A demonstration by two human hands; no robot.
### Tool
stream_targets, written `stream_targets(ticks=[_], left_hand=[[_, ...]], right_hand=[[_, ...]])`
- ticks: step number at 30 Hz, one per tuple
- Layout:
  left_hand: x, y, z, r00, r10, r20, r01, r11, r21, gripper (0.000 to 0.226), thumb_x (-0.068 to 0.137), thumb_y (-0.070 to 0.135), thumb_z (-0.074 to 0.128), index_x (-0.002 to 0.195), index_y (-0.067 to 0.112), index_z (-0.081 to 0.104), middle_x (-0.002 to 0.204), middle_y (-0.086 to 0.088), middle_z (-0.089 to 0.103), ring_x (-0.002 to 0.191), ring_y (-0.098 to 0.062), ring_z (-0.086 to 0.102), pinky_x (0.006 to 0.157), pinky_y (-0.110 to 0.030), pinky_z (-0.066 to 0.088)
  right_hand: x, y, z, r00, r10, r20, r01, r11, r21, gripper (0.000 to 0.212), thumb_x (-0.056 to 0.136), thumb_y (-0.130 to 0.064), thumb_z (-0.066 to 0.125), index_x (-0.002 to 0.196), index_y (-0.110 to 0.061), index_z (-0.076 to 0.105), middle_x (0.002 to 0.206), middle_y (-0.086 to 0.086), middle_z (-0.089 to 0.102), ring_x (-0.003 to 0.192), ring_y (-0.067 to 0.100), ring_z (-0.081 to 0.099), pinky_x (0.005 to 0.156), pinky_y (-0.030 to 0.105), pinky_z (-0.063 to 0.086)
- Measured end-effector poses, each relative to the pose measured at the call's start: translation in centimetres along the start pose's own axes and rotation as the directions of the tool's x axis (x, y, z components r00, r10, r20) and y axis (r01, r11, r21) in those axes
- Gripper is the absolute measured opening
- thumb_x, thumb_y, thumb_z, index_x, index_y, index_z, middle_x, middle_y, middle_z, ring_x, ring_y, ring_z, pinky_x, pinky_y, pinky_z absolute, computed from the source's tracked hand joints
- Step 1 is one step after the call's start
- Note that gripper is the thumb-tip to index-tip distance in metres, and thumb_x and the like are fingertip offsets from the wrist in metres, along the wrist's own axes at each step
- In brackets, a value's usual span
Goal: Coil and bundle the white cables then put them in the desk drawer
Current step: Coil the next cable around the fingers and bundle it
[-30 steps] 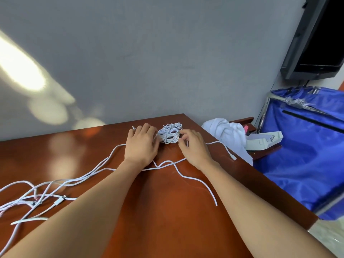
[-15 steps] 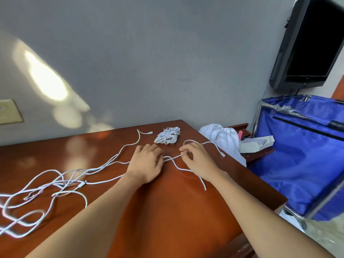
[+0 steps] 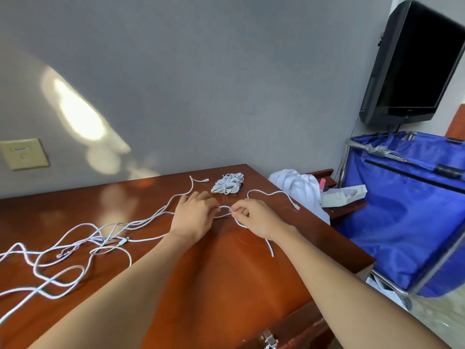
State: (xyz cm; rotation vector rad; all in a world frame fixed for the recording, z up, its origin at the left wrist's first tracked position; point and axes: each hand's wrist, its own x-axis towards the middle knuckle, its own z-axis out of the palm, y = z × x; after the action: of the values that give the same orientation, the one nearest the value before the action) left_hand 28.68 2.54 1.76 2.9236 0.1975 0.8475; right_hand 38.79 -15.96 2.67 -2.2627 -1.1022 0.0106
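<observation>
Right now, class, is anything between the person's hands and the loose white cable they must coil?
Nothing visible. The left hand and right hand both pinch the loose white cable on the desk; the coiled bundle lies beyond them.

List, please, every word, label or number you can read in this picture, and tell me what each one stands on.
No text here is legible.
Wall plate: a small blue label, too blurred to read.
Television: a tiny mark on the lower bezel, too small to read.
</observation>
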Motion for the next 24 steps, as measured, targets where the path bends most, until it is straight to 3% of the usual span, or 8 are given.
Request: stream_targets(ticks=[6,12,18,24], left_hand=[[-1.2,-1.7,-3.2,0.997,-0.066,-0.031,0.064,0.996,-0.065,0.021,0.103,0.037,0.056,0.113,0.032,0.074,0.103,0.008,0.065,0.101,-0.023,0.064,0.087,-0.038,0.04],[-3.8,-5.1,-6.7,0.993,-0.104,0.049,0.105,0.994,-0.015,0.024,0.103,0.032,0.051,0.114,0.034,0.072,0.114,0.01,0.065,0.105,-0.02,0.064,0.093,-0.035,0.04],[-5.9,-7.9,-11.2,0.99,-0.109,0.094,0.107,0.994,0.028,0.024,0.103,0.032,0.049,0.11,0.034,0.071,0.113,0.013,0.065,0.105,-0.015,0.062,0.093,-0.035,0.037],[-8.4,-9.7,-15.1,0.983,-0.165,0.076,0.165,0.986,-0.001,0.031,0.105,0.037,0.045,0.103,0.025,0.073,0.103,0.007,0.068,0.102,-0.022,0.062,0.091,-0.037,0.042]], right_hand=[[0.5,-3.0,-0.2,1.0,0.005,-0.011,-0.003,0.986,0.166,0.01,0.101,-0.026,0.063,0.1,-0.024,0.073,0.085,-0.007,0.075,0.079,0.009,0.072,0.084,0.034,0.059],[1.1,-7.1,0.6,1.0,0.004,0.001,-0.004,0.95,0.313,0.013,0.103,-0.024,0.062,0.103,-0.017,0.073,0.085,-0.001,0.076,0.072,0.009,0.073,0.068,0.02,0.051],[2.4,-12.5,2.4,0.999,-0.039,-0.002,0.037,0.924,0.38,0.009,0.101,-0.02,0.064,0.102,-0.015,0.071,0.087,0.001,0.077,0.069,0.009,0.07,0.069,0.025,0.052],[4.0,-18.0,4.0,0.995,-0.086,-0.049,0.099,0.878,0.468,0.013,0.101,-0.017,0.065,0.106,-0.007,0.07,0.086,0.003,0.076,0.063,0.006,0.066,0.062,0.019,0.052]])
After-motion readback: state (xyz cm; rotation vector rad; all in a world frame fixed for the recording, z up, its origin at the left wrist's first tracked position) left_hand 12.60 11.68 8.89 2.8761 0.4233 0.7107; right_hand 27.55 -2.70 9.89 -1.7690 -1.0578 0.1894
